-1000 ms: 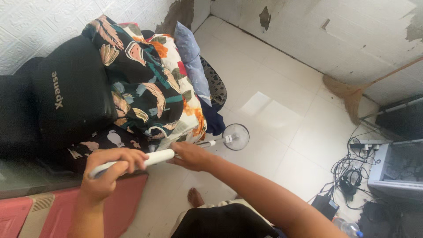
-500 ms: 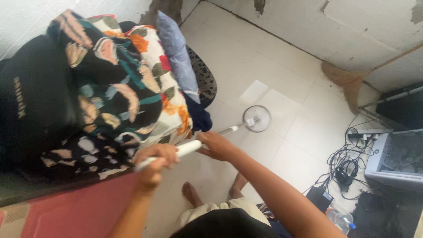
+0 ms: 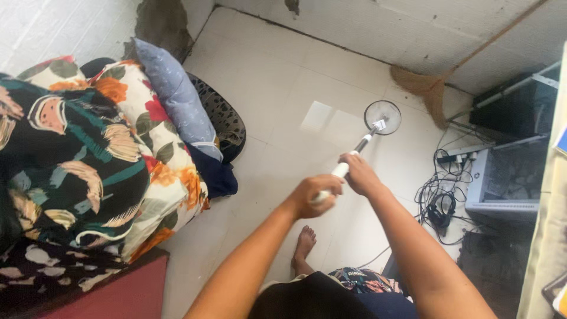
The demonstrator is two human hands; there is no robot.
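Both of my hands grip a long white mop handle [image 3: 356, 149] that slopes down and away to a round mop head [image 3: 383, 116] resting on the pale tiled floor [image 3: 277, 100]. My left hand [image 3: 313, 195] closes around the near end of the handle. My right hand [image 3: 358, 175] holds it just beyond, a little further along the pole. My bare foot [image 3: 304, 245] stands on the tiles below my arms.
A pile of patterned bedding [image 3: 88, 165] with a grey-blue pillow [image 3: 174, 97] fills the left. A straw broom [image 3: 431, 88] leans on the far wall. Tangled cables [image 3: 440, 201] and a grey box-shaped unit [image 3: 502, 177] sit at right. A red mat [image 3: 118, 295] lies at lower left.
The view has swung right, away from the bedding. My hands have come closer together on the handle, and the mop head now sits further right on the tiles near the broom.
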